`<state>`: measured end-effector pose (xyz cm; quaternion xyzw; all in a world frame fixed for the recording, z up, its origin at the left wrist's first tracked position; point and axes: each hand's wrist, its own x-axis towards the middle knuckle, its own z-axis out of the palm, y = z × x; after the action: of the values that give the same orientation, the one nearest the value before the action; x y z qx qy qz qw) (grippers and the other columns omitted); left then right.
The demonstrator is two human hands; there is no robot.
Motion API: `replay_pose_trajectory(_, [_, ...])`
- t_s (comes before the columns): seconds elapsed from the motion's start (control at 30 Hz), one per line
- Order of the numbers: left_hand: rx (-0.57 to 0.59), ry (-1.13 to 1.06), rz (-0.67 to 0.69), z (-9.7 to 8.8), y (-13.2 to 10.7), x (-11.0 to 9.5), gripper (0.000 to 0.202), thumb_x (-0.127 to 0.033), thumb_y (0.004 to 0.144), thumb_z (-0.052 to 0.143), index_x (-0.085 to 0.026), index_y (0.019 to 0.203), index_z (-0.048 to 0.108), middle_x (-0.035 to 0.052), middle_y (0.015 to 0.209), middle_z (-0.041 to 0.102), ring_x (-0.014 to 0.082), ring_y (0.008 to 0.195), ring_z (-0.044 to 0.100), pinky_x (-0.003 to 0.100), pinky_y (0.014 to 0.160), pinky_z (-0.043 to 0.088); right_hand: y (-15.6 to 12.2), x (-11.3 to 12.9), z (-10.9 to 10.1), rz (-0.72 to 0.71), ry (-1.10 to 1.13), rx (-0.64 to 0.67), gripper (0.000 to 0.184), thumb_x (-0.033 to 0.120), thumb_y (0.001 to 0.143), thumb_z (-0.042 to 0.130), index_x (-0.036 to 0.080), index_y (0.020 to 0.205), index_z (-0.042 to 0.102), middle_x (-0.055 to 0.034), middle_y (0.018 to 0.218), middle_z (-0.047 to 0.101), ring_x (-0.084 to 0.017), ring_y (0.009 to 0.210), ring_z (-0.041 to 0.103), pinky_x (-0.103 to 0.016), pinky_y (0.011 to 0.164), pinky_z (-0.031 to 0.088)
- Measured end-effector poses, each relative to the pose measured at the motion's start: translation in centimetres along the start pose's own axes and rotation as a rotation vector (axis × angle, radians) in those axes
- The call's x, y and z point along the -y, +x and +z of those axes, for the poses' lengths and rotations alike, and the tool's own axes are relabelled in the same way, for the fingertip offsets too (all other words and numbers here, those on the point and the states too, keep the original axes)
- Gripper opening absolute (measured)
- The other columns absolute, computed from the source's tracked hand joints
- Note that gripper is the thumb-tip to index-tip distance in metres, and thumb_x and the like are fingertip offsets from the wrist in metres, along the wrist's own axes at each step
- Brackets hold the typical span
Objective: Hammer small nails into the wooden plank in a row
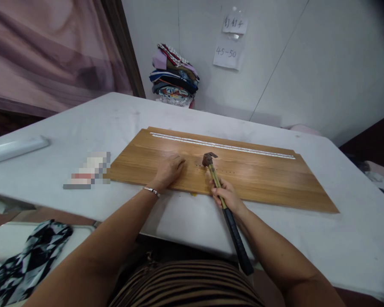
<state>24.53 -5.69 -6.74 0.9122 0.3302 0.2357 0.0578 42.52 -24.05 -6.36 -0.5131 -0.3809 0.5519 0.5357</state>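
In my right hand (pixel 227 196) is a claw hammer (pixel 233 230), gripped partway up the yellowish shaft below its rusty head. The black handle end points back toward my body, and the head is over the middle of a wood-grain board (pixel 269 183). My left hand (pixel 171 170) rests on the board to the left of the hammer head, its fingers curled together. Whatever those fingers may hold is hidden. A row of small dark nails or nail marks (pixel 225 172) runs across the board near the hammer head. Two white printed strips (pixel 224 147) lie along its far side.
The board lies on a white table (pixel 348 243). To the left are a blurred-out item (pixel 89 170) and a white elongated object (pixel 17 149). Folded clothes (pixel 174 79) are stacked by the wall behind. Patterned cloth (pixel 35 256) drapes over a white seat at lower left.
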Motion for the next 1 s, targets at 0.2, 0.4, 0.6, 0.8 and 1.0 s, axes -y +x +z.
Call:
replay_pose_trajectory(0.2, [-0.009, -0.012, -0.002, 0.04, 0.02, 0.00, 0.026, -0.029, 0.089, 0.039, -0.019, 0.088, 0.063, 0.0068, 0.090, 0.064, 0.0193, 0.086, 0.058, 0.032, 0.079, 0.046, -0.03, 0.08, 0.00, 0.018, -0.005, 0.000, 0.028, 0.029, 0.069, 0.056, 0.019, 0.093, 0.046, 0.0123, 0.038, 0.045, -0.006, 0.026, 0.033, -0.016, 0.029, 0.028])
replay_pose_trajectory(0.4, [-0.007, -0.012, -0.011, -0.07, 0.03, -0.12, 0.026, -0.029, 0.088, 0.038, -0.019, 0.089, 0.063, 0.0063, 0.091, 0.065, 0.0188, 0.087, 0.058, 0.031, 0.079, 0.047, -0.05, 0.14, 0.08, 0.016, 0.001, 0.007, 0.027, 0.030, 0.069, 0.056, 0.019, 0.092, 0.046, 0.0125, 0.037, 0.045, -0.007, 0.026, 0.032, -0.016, 0.028, 0.027])
replay_pose_trajectory(0.6, [-0.001, -0.005, -0.009, -0.06, 0.00, -0.11, 0.026, -0.029, 0.088, 0.038, -0.019, 0.089, 0.063, 0.0071, 0.090, 0.065, 0.0196, 0.086, 0.059, 0.032, 0.079, 0.047, 0.01, 0.02, 0.02, 0.025, 0.003, -0.004, 0.027, 0.029, 0.068, 0.056, 0.019, 0.091, 0.046, 0.0130, 0.038, 0.044, -0.006, 0.025, 0.033, -0.016, 0.028, 0.027])
replay_pose_trajectory(0.8, [0.003, -0.009, -0.015, 0.05, 0.00, 0.00, 0.025, -0.029, 0.088, 0.039, -0.019, 0.089, 0.063, 0.0068, 0.091, 0.065, 0.0195, 0.087, 0.058, 0.032, 0.079, 0.046, -0.05, 0.15, 0.09, 0.025, 0.000, -0.005, 0.027, 0.029, 0.069, 0.056, 0.019, 0.092, 0.046, 0.0126, 0.039, 0.045, -0.006, 0.026, 0.032, -0.016, 0.027, 0.026])
replay_pose_trajectory(1.0, [0.008, -0.002, -0.015, 0.07, 0.05, 0.04, 0.026, -0.029, 0.088, 0.038, -0.020, 0.090, 0.063, 0.0068, 0.092, 0.065, 0.0196, 0.088, 0.058, 0.032, 0.079, 0.047, -0.07, 0.34, 0.16, 0.013, 0.000, -0.007, 0.027, 0.029, 0.068, 0.056, 0.019, 0.091, 0.046, 0.0127, 0.037, 0.045, -0.006, 0.025, 0.033, -0.016, 0.028, 0.027])
